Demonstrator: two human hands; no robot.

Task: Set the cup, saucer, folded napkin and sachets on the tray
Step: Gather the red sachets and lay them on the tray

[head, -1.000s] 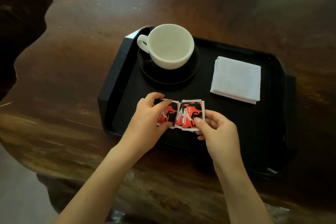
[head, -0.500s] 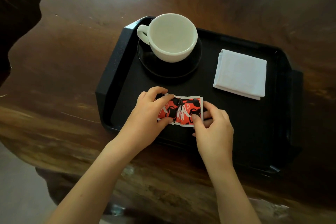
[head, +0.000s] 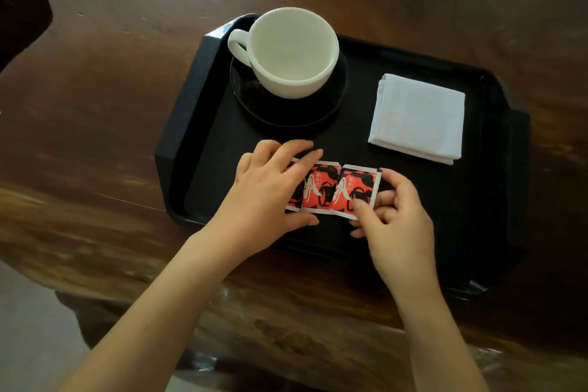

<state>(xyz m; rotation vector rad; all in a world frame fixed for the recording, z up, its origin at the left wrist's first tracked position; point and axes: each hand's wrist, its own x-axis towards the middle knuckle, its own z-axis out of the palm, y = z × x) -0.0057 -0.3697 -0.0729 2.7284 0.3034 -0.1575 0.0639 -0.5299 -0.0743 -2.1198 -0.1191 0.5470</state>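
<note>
Sachets [head: 337, 189] in red, black and white, laid in a row on the near-left floor of the black tray [head: 191, 99], edges touching or slightly overlapping. Three visible by count: one mostly hidden under the left hand [head: 270, 188], one in the middle, one at the right end; any further one beneath the palm impossible to tell. Left hand spread flat with fingers extended over the left end of the row, pressing rather than gripping. Right hand [head: 391, 216] narrowed to a pinch, thumb and curled fingers closed on the right-hand sachet at its lower right corner. Judged to be the last step: squaring up the row, with release not yet made.

Beyond the sachets, toward the far left corner of the tray, one white cup [head: 291, 51], empty and upright, handle pointing left, seated on one dark saucer [head: 331, 105]. To the right and well apart from both, one white folded napkin [head: 416, 118] lying flat near the tray's right wall. Cup, saucer and napkin all apparently placed and needing nothing more.

Left to do, by this reading: only letting go of the sachets and drawing both hands clear. One tray in all, resting on a dark polished wooden surface [head: 111, 105], which carries nothing else in view.
</note>
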